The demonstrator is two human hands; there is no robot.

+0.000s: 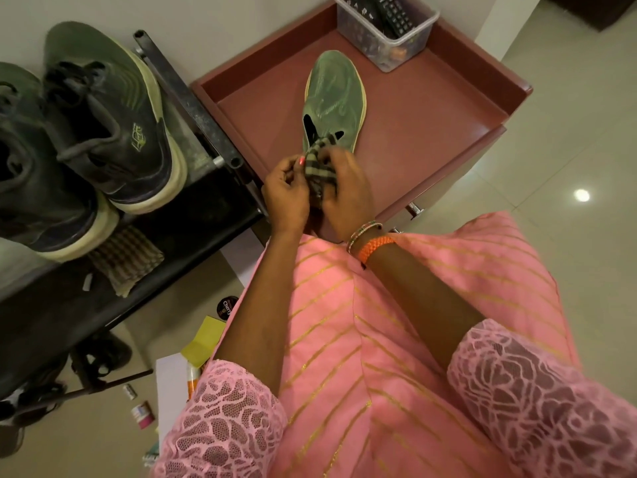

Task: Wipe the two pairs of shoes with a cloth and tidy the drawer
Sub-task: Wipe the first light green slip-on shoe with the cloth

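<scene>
Over the open drawer [448, 132], both hands — left hand [286, 194], right hand [348, 191] — together pinch the striped cloth [319, 160] against the green shoe [332, 98], seemingly bunching it to wipe

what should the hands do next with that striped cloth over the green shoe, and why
Probably bring the striped cloth down onto the green shoe and start wiping from the heel end. Both the left hand and the right hand pinch the bunched cloth just above the shoe's opening, and the shoe lies flat in the open drawer, its upper fully exposed.
</scene>
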